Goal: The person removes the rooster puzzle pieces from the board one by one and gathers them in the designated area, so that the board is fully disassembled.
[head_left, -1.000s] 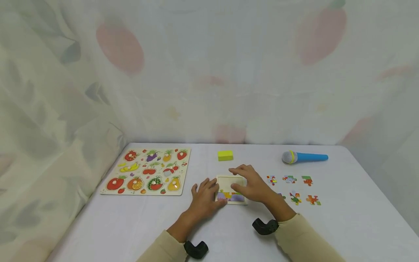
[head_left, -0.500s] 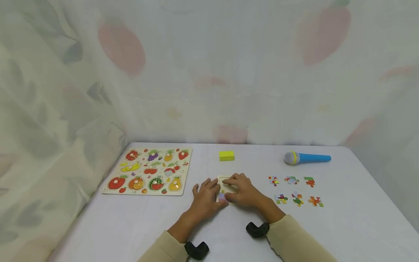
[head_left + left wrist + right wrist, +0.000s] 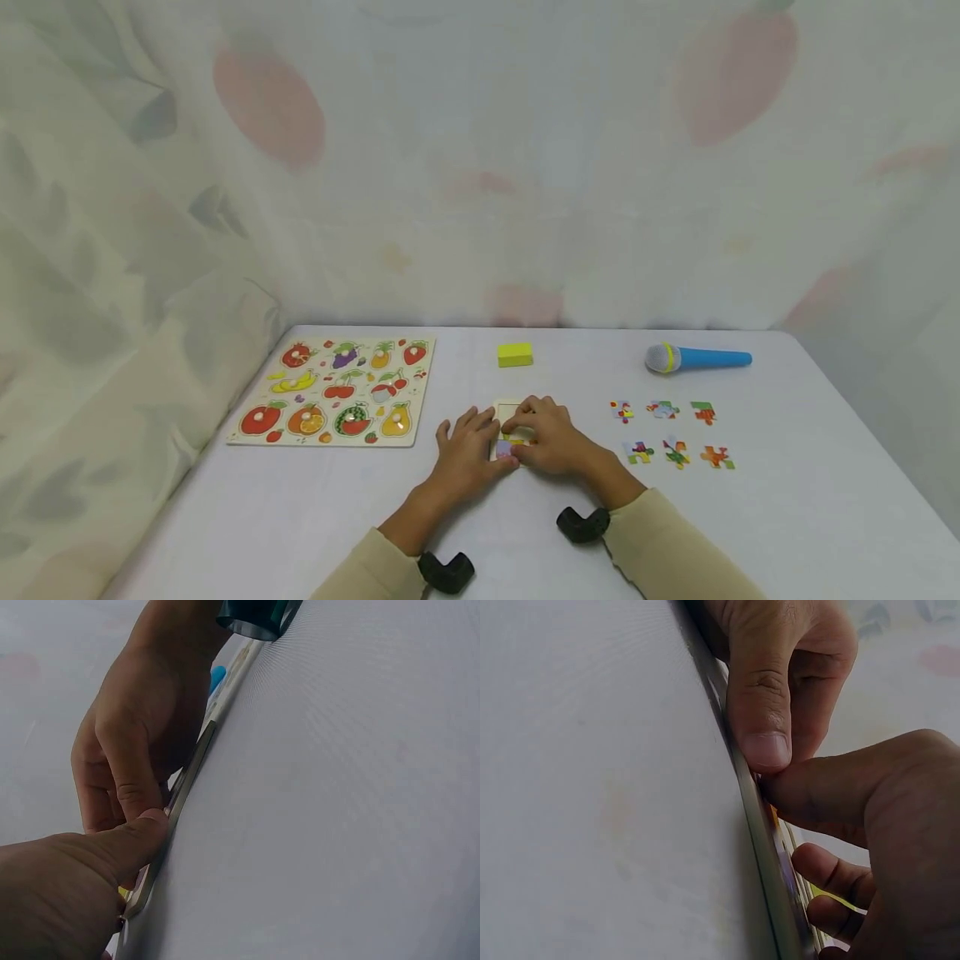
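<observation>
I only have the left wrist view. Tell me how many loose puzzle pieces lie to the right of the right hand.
Observer: Six puzzle pieces, in two rows of three.
Operator: Now report what sits beyond the puzzle tray.
Observer: A yellow block sits there, apart from the tray.
Operator: Then tell me what lies to the left of the left hand.
Observer: A board with fruit pictures, lying flat.
</observation>
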### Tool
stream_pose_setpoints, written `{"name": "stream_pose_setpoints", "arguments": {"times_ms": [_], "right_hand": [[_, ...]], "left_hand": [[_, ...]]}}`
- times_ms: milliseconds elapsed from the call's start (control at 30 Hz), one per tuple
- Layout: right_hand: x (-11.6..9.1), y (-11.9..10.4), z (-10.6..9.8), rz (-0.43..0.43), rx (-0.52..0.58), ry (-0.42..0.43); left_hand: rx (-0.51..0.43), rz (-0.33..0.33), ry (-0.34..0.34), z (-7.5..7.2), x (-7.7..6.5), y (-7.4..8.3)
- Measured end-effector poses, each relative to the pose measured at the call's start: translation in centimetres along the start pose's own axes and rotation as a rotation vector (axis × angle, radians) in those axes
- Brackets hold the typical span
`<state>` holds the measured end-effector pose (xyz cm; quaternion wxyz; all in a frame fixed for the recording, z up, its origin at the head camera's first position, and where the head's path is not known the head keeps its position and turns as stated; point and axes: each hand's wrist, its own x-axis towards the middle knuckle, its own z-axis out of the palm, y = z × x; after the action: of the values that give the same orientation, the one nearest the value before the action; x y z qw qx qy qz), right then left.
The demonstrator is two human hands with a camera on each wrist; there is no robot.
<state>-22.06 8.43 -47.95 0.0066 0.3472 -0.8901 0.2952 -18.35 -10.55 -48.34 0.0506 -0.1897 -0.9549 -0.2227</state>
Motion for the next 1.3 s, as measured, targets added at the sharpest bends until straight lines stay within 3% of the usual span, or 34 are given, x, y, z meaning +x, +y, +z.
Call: {"name": "stream_pose_setpoints", "arguments": {"times_ms": [267,600,900,1300], "right_hand": [[0.1,-0.6,-0.1,0.035,-0.007,-0.023],[0.0,-0.5,0.0,0.012,0.048,0.018],[-0.2,0.3,0.3,-0.075,0.075,0.057],[-0.2,0.4,-0.3,-0.130,0.020,-0.049]], "left_hand": [[-0.017,-0.003,0.007,0.0,0.0,0.0],[-0.016,-0.002,0.015,0.2,0.0,-0.1],[-0.007,-0.004,0.019,0.3,0.0,-0.1],[-0.012,-0.009,0.012,0.2,0.0,-0.2]]}}
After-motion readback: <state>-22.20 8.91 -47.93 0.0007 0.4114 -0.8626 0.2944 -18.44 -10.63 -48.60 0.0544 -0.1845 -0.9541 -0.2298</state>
